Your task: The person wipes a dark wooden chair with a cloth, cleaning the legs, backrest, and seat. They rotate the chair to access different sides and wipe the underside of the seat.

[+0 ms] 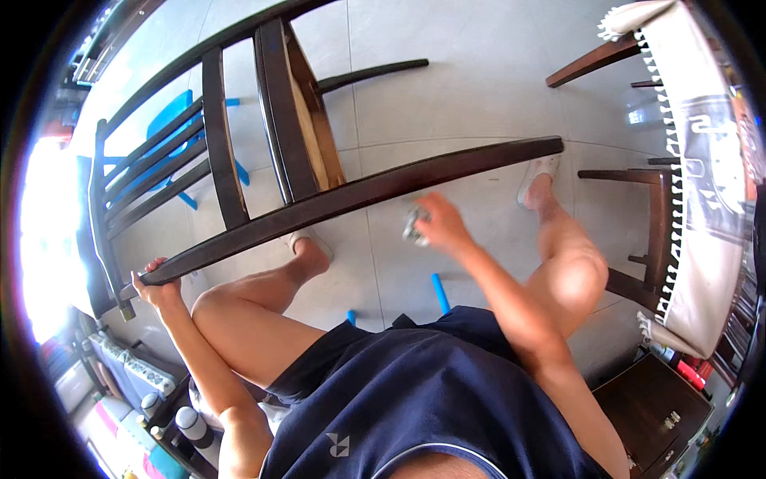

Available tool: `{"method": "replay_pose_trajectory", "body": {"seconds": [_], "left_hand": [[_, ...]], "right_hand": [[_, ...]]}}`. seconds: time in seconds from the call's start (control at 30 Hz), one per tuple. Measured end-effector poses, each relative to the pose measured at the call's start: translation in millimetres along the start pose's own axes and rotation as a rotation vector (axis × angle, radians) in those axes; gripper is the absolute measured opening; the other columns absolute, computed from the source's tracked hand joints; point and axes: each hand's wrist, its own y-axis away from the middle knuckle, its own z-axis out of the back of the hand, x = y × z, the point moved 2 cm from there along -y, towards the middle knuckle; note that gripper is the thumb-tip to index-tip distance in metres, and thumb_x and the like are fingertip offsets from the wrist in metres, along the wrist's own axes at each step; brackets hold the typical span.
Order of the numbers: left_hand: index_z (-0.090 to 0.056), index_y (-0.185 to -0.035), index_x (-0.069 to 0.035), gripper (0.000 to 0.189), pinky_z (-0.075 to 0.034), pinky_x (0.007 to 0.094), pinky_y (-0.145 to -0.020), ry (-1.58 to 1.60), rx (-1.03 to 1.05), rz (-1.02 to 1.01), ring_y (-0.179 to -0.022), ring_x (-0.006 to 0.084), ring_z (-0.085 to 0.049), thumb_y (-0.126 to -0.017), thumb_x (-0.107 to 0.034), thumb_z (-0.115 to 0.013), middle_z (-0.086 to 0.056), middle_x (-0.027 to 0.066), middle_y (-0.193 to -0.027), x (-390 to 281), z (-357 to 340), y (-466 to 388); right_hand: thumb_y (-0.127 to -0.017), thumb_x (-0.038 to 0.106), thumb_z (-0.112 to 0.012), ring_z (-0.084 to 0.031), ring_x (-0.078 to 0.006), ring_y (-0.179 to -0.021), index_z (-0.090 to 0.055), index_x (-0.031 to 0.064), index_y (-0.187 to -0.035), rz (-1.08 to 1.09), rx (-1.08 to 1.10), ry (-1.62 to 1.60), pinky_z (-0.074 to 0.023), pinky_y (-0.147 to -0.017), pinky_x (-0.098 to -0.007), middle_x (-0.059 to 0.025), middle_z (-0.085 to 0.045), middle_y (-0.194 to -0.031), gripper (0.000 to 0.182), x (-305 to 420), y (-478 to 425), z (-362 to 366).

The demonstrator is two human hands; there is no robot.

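A dark wooden chair (371, 188) lies tipped over in front of me, its slatted back to the left and its legs pointing right. My left hand (158, 284) grips the near back post of the chair at its left end. My right hand (441, 223), somewhat blurred, holds a small crumpled grey-white thing (416, 225) just below the chair's near long rail; what it is exactly I cannot tell. The pale underside of the seat (308, 126) shows between the chair's rails.
A blue plastic chair (173, 120) stands beyond the slats. At the right, a table with a fringed cloth (697, 239) and brown wooden chair parts (658, 227) border the tiled floor (413, 120). A dark wooden cabinet (652, 407) is at lower right, a white-topped flask (191, 422) at lower left.
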Motion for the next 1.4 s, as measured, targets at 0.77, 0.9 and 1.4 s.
{"method": "replay_pose_trajectory", "body": {"seconds": [0.77, 0.9, 1.4], "left_hand": [[-0.047, -0.072, -0.006, 0.048, -0.053, 0.0447, -0.071, 0.122, 0.002, 0.063, -0.064, 0.0270, -0.056, -0.086, -0.051, -0.059, -0.055, 0.0100, -0.066, 15, -7, -5], [-0.050, -0.074, -0.005, 0.047, -0.052, 0.0463, -0.070, 0.175, 0.024, 0.107, -0.063, 0.0271, -0.056, -0.082, -0.049, -0.064, -0.055, 0.0103, -0.066, 20, -18, -3], [-0.046, -0.077, -0.009, 0.027, -0.046, 0.0383, -0.075, 0.335, 0.410, 0.053, -0.067, 0.0196, -0.051, -0.086, -0.028, -0.062, -0.048, 0.0045, -0.070, 1, -62, 93]], "right_hand": [[-0.057, 0.002, -0.082, -0.057, -0.0317, -0.111, -0.061, 0.0269, -0.127, 0.524, -0.504, 0.726, -0.0480, -0.097, -0.0429, -0.0063, -0.058, -0.119, 0.078, 57, 7, 219], [-0.062, 0.000, -0.080, -0.056, -0.0347, -0.110, -0.058, 0.0181, -0.126, 0.545, -0.420, 0.878, -0.0452, -0.098, -0.0467, -0.0098, -0.057, -0.114, 0.071, 63, -1, 225], [-0.057, 0.012, -0.086, -0.056, -0.0331, -0.100, -0.061, 0.0209, -0.116, 0.608, -0.349, 0.731, -0.0469, -0.082, -0.0433, -0.0107, -0.053, -0.106, 0.064, 122, -14, 129]]}}
